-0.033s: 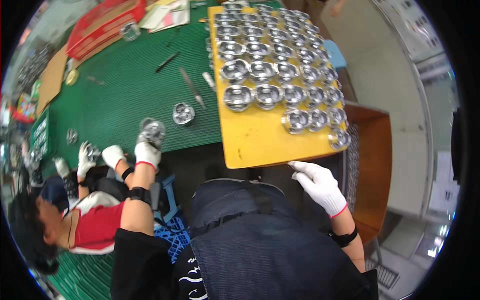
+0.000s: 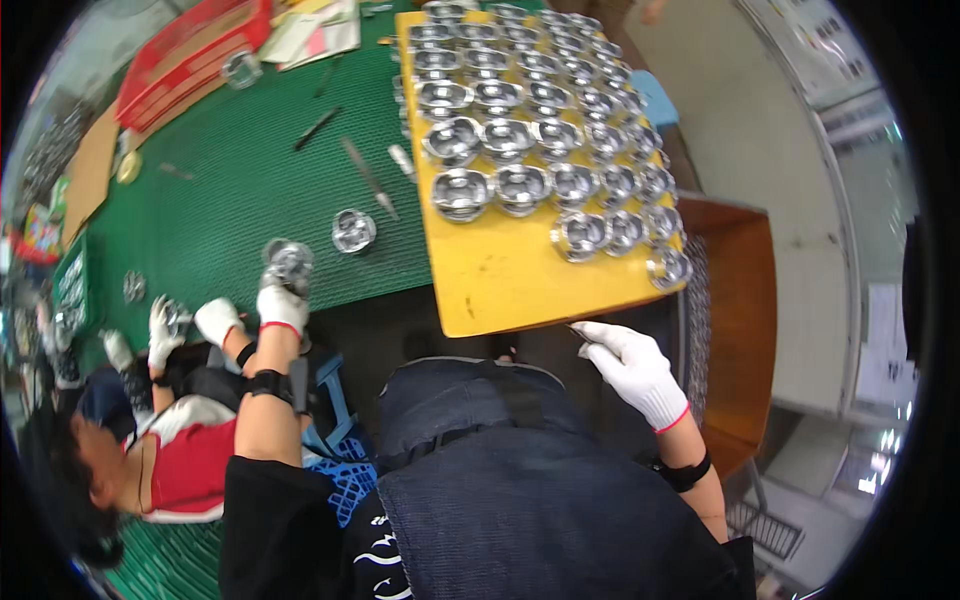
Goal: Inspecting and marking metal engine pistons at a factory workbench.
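Observation:
A silver metal piston point(image 2: 288, 262) is held up over the near edge of the green mat by my left hand point(image 2: 283, 305), white-gloved and closed around its lower part. Another piston point(image 2: 353, 231) rests on the mat just right of it. My right hand point(image 2: 630, 370), also gloved, is below the near edge of the yellow board point(image 2: 500, 290). Its thumb and fingers are pinched together at a thin dark thing, too small to name. Rows of shiny pistons point(image 2: 521, 188) stand on the board, with bare yellow at its near left.
A co-worker sits at left, one gloved hand point(image 2: 165, 335) at a piston. On the green mat point(image 2: 240, 180) lie a slim pointed tool point(image 2: 368, 178) and a black pen-like tool point(image 2: 318, 128). A red crate point(image 2: 190, 65) stands far left; a brown box point(image 2: 740, 330) stands right of the board.
The whole view has shifted slightly, so the table and board appear a little further left. My left hand still grips the piston; my right hand stays by the board's edge.

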### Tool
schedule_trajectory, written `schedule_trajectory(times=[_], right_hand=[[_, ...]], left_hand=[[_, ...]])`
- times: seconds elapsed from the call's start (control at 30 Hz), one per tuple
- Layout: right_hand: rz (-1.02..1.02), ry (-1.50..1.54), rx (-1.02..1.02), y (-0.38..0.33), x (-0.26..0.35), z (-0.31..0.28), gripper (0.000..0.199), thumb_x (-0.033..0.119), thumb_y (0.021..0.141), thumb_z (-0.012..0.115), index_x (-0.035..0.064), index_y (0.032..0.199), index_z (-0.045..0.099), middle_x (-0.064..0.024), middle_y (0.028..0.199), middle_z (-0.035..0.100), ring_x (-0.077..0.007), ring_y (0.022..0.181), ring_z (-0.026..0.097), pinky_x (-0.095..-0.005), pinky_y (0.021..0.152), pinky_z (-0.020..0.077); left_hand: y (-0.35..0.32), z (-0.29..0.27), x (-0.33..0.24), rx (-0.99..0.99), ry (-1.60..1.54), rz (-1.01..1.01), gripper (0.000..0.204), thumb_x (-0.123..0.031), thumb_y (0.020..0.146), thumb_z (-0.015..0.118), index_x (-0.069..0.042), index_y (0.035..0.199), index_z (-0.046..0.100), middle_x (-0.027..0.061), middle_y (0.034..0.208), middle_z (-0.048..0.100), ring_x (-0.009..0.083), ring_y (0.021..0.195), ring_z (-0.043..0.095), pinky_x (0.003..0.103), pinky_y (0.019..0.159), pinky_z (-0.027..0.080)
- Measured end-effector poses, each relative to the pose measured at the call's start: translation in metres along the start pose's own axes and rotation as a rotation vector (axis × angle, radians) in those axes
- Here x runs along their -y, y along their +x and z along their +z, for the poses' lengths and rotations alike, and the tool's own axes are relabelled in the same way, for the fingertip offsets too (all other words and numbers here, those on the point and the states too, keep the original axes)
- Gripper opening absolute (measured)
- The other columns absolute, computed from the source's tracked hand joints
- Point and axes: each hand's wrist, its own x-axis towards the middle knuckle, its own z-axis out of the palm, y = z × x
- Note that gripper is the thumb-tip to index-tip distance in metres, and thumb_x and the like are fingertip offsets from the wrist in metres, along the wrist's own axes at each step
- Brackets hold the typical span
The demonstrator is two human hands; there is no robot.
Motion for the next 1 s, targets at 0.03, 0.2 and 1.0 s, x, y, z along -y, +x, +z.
schedule_trajectory(times=[0.03,0.2,1.0], right_hand=[[0.105,0.023,-0.025,-0.006,-0.002,0.002,0.029,0.017,0.086,0.059,0.0052,0.112,0.064,-0.0134,0.107,0.066,-0.0244,0.1,0.064,-0.0316,0.088,0.0487],[0.405,0.189,-0.278,-0.016,-0.028,0.001,0.032,0.014,0.086,0.059,0.0028,0.117,0.061,-0.0118,0.108,0.066,-0.0184,0.099,0.063,-0.029,0.088,0.0482],[-0.267,0.533,-0.026,0.0,-0.04,-0.071,0.02,0.002,0.078,0.067,-0.0001,0.098,0.065,-0.007,0.085,0.069,-0.0098,0.078,0.064,-0.0237,0.072,0.0512]], left_hand=[[0.01,0.01,-0.001,0.005,0.008,-0.01,0.01,-0.002,0.082,0.06,-0.007,0.09,0.064,0.0053,0.085,0.068,0.0181,0.074,0.066,0.031,0.068,0.059],[0.079,-0.029,0.004,-0.018,2.271,0.698,0.022,-0.012,0.089,0.055,-0.005,0.109,0.06,0.011,0.107,0.064,0.0213,0.089,0.06,0.031,0.078,0.05],[-0.27,0.193,0.088,1.1,0.87,0.258,0.094,-0.043,0.076,0.074,-0.003,0.144,0.023,0.0158,0.142,0.035,0.0294,0.126,0.041,0.041,0.094,0.045]])
